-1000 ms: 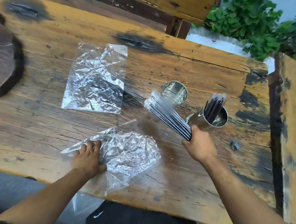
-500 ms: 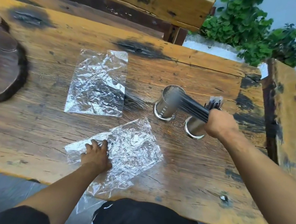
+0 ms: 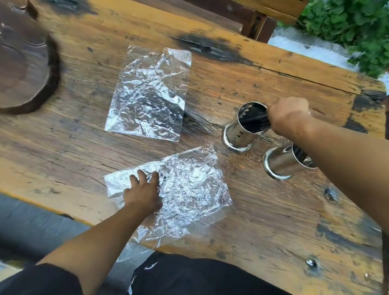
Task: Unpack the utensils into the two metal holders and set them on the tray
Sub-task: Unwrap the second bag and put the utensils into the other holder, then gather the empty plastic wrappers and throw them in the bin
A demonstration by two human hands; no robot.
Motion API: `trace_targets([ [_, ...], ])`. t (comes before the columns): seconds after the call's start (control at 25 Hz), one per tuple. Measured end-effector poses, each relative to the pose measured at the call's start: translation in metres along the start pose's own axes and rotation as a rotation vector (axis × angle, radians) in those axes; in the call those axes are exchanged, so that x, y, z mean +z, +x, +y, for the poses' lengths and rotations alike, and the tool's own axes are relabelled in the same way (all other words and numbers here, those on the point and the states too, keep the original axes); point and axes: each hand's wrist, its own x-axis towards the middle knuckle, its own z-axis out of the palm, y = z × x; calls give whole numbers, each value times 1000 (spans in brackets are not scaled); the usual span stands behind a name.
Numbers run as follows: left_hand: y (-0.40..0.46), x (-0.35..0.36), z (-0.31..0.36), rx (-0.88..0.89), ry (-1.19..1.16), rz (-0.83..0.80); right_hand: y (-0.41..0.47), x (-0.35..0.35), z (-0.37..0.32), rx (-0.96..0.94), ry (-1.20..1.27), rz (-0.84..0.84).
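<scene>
Utensils point(image 3: 256, 120) sit bunched in my right hand point(image 3: 287, 120), feeding the holder point(image 3: 242, 129) at 2 o'clock, while my flat left hand point(image 3: 144, 191) pins the bag point(image 3: 181, 188).

The surface point(image 3: 266, 217) is amber-yellow wood with black scorch patches. The round tray point(image 3: 11, 59) is dark brown. Both holders point(image 3: 240, 134) point(image 3: 281, 165) are shiny silver; the utensils point(image 3: 253, 121) are black. Two crinkled bags point(image 3: 149, 94) point(image 3: 189, 192) are clear with silvery glints. The leaves point(image 3: 375, 30) are green.

Soft daylight, motion blur, wide-angle warping
</scene>
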Motion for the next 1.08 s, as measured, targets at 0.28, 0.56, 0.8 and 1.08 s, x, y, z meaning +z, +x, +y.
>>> trace_targets([
  [0.28, -3, -2, -1, 10, 5, -9, 28, 12, -19, -49, -26, -27],
  [0.56, -7, -4, -1, 3, -13, -15, 29, 16, -18, -16, -115, -34],
  [0.8, -10, -2, 5, -50, -65, 43, -13, 27, -49, -243, 49, 359],
  [1.08, -15, 18, -30, -72, -138, 235, -4, 57, -164, -493, 496, 226],
])
